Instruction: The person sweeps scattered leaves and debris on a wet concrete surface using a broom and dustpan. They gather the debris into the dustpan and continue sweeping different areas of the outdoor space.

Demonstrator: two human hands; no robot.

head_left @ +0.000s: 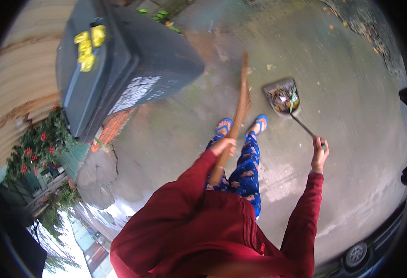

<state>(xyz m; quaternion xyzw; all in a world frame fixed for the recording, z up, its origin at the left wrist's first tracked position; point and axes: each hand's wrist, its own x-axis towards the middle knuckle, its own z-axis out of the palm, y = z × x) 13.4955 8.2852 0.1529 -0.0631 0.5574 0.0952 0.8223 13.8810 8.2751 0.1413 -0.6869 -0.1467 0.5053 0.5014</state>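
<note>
Fingers of the left hand [224, 146] curl tight round the brown handle of a long reddish-brown bristle broom [240, 104], gripping it near the middle of the frame; the handle runs down past the palm toward the red sleeve, and the bristles stretch up and away from the knuckles to a tip in the upper middle. Fingers of the right hand [319, 153], right of centre, are closed on the end of the thin dark rod of a grey metal dustpan [282, 96]; the rod slants up and left from the fist, and the pan hangs well apart from the fingers, loaded with dry leaves and scraps. Broom and dustpan stand near each other without touching. Two feet in blue sandals [259, 123] rest on the wet concrete ground [352, 139] below the pan. A large dark grey wheeled bin [134, 60] with yellow marks fills the upper left, red flowers [39, 143] at its foot.
</note>
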